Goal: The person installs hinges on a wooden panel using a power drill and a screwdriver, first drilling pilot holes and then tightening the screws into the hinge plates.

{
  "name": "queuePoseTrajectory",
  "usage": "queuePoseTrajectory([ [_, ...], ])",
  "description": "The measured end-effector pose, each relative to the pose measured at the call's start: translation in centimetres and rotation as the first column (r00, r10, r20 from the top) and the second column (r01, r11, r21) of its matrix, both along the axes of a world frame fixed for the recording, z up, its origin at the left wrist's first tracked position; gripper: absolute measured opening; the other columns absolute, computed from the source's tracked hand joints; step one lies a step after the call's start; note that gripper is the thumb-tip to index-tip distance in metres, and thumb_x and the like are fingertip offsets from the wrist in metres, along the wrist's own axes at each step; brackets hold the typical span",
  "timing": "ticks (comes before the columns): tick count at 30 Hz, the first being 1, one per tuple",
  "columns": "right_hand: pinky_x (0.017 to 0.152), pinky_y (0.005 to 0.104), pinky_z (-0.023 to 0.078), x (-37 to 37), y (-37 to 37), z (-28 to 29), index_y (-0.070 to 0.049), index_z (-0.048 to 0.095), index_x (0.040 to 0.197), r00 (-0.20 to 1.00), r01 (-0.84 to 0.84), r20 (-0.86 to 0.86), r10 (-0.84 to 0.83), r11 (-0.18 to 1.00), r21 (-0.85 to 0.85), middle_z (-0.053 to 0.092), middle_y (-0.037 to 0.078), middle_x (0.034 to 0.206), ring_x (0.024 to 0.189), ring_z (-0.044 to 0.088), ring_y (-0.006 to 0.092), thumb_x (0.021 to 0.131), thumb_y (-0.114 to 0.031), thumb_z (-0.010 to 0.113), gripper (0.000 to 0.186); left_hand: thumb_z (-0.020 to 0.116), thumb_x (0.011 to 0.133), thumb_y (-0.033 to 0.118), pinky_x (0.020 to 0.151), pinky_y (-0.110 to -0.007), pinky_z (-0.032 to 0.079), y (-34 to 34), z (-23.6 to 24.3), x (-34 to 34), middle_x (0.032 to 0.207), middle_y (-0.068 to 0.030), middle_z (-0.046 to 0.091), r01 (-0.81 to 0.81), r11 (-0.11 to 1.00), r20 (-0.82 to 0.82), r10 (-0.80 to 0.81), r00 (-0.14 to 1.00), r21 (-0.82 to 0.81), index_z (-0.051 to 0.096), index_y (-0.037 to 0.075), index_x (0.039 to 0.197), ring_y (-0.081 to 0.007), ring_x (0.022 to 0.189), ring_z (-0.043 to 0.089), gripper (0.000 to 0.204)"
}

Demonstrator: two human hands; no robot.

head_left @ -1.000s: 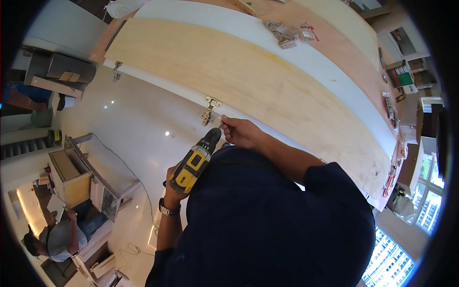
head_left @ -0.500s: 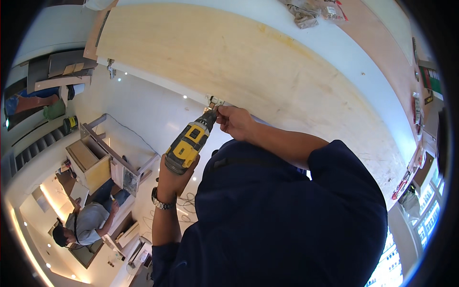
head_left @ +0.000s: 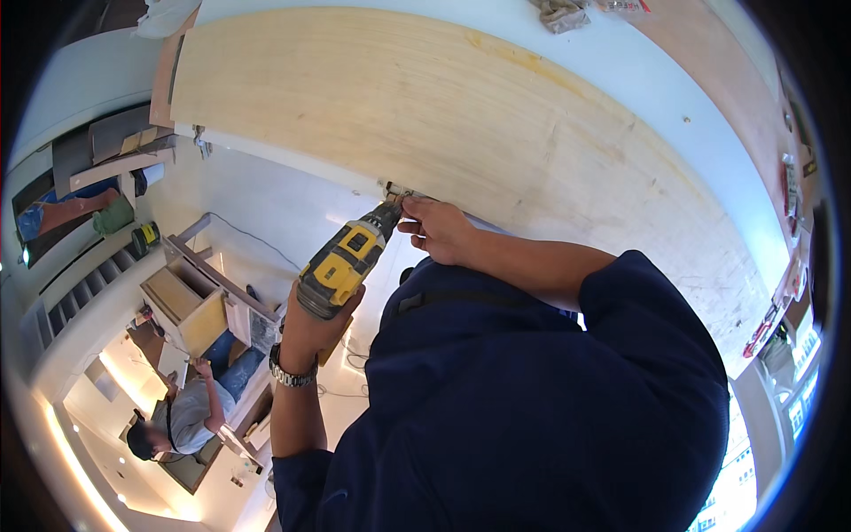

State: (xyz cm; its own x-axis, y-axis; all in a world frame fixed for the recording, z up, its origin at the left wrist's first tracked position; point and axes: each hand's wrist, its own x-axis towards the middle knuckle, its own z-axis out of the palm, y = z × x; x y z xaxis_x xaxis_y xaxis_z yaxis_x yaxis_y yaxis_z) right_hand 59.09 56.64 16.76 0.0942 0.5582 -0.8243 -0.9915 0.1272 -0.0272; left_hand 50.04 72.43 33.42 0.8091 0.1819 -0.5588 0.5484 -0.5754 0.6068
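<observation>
At the near edge of the pale wooden panel (head_left: 399,97), a yellow-and-black drill (head_left: 341,262) is pointing its nose at a metal hinge (head_left: 396,189). The left hand (head_left: 310,324) is gripping the drill, its fingers mostly hiding underneath. The right hand (head_left: 434,229) is holding its fingers narrow beside that edge; what they are pinching, if anything, cannot be told. A second hinge (head_left: 201,142) is sitting near the panel's left end.
</observation>
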Motion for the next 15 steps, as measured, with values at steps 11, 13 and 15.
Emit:
queuePoseTrajectory([
  [11, 0.071, 0.0281, 0.038, 0.0, -0.3, 0.3, -0.014, 0.062, 0.1, 1.0, 0.004, 0.023, -0.003, 1.0, -0.008, 0.057, -0.002, 0.095, 0.086, 0.051, 0.0127, 0.098, -0.027, 0.054, 0.016, 0.072, 0.079, 0.014, 0.073, -0.032, 0.052, 0.1, 0.7, 1.4, 0.089, -0.0097, 0.07, 0.038, 0.999, -0.114, -0.036, 0.993, 0.016, 0.063, 0.001, 0.103, -0.0202, 0.081, 0.068, 0.029],
  [13, 0.071, 0.0279, 0.038, 0.0, -0.7, 0.2, -0.014, 0.062, 0.1, 1.0, 0.001, 0.011, -0.001, 1.0, 0.002, 0.057, -0.002, 0.096, 0.086, 0.052, 0.0128, 0.098, -0.027, 0.053, 0.016, 0.072, 0.079, 0.014, 0.074, -0.032, 0.052, -0.1, 0.6, 1.6, 0.091, -0.0101, 0.07, 0.039, 0.999, -0.125, -0.037, 0.991, 0.008, 0.063, 0.001, 0.104, -0.0204, 0.083, 0.068, 0.03],
  [15, 0.071, 0.0281, 0.038, -0.1, -1.5, 0.0, -0.013, 0.062, 0.099, 1.0, 0.006, 0.009, -0.006, 1.0, 0.011, 0.057, -0.001, 0.097, 0.087, 0.052, 0.0132, 0.099, -0.026, 0.053, 0.016, 0.071, 0.079, 0.014, 0.076, -0.033, 0.051, -0.6, 0.5, 1.8, 0.095, -0.0107, 0.069, 0.052, 0.998, -0.16, -0.046, 0.986, 0.032, 0.062, 0.001, 0.107, -0.0209, 0.087, 0.067, 0.032],
])
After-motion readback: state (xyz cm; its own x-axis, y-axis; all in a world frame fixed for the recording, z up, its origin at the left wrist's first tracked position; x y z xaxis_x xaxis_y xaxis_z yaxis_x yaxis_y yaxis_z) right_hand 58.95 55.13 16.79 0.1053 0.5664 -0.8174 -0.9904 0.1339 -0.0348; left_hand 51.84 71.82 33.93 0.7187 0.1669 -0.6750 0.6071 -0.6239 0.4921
